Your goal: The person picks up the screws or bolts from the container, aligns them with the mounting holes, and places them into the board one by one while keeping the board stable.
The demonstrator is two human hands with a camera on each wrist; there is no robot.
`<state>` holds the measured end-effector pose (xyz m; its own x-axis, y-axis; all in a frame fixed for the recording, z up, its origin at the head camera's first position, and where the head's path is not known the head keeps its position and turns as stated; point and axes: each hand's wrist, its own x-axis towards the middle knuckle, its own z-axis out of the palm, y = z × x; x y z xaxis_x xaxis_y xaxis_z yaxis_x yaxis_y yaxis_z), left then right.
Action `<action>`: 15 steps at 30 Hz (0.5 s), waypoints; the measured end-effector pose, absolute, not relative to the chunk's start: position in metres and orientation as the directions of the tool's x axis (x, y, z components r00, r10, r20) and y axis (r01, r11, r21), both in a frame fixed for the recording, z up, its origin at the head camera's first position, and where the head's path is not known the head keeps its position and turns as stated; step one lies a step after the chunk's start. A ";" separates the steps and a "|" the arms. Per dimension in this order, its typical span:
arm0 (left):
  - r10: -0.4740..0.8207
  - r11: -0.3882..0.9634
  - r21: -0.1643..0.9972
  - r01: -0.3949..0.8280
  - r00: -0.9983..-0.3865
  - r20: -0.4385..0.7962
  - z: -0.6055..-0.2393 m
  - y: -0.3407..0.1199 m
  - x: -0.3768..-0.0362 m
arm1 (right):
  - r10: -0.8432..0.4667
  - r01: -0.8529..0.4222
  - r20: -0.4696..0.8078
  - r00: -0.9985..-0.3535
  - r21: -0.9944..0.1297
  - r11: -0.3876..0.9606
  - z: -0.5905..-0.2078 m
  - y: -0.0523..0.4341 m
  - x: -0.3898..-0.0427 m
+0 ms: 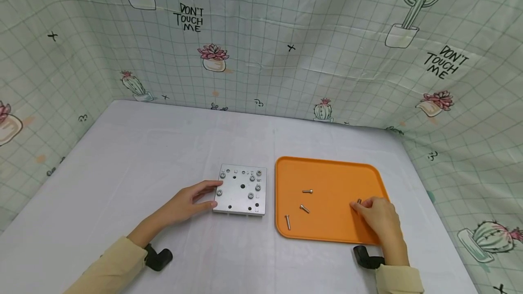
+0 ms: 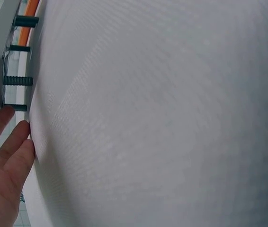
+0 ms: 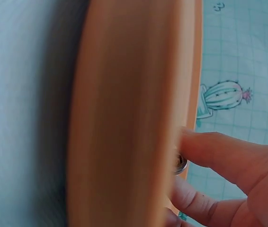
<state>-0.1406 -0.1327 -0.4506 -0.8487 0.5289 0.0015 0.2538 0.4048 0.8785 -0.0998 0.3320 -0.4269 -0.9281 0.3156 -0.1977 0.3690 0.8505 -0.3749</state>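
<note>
A silver metal plate (image 1: pixel 237 199) with holes and several socket-head screws in its top lies mid-table. Threaded screw shanks (image 2: pixel 18 81) stick out of its underside in the left wrist view. My left hand (image 1: pixel 191 201) rests at the plate's left edge, fingers fairly straight, with one fingertip over the top and the thumb by the near corner. Over the right part of an orange tray (image 1: pixel 327 229), my right hand (image 1: pixel 380 217) pinches a small screw (image 3: pixel 180 163) between thumb and forefinger. Its round head shows in the right wrist view; the fingers hide most of the rest.
Three loose screws lie in the tray's left half: an upper one (image 1: pixel 307 191), a middle one (image 1: pixel 304 208) and a lower one (image 1: pixel 288 222). The tray has a raised rim and stands just right of the plate. A printed curtain (image 1: pixel 261 76) borders the white table (image 1: pixel 163 139).
</note>
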 end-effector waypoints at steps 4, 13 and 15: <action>0.527 0.407 0.877 0.254 -0.850 0.001 -0.450 -0.133 -0.140 | 0.318 0.375 -0.207 -0.925 -0.368 0.851 -0.426 0.331 -0.100; 0.521 0.418 0.874 0.247 -0.854 -0.008 -0.451 -0.133 -0.139 | 0.319 0.375 -0.205 -0.925 -0.372 0.849 -0.426 0.331 -0.099; 0.520 0.420 0.873 0.247 -0.854 -0.008 -0.452 -0.133 -0.140 | 0.318 0.373 -0.202 -0.926 -0.372 0.850 -0.426 0.331 -0.099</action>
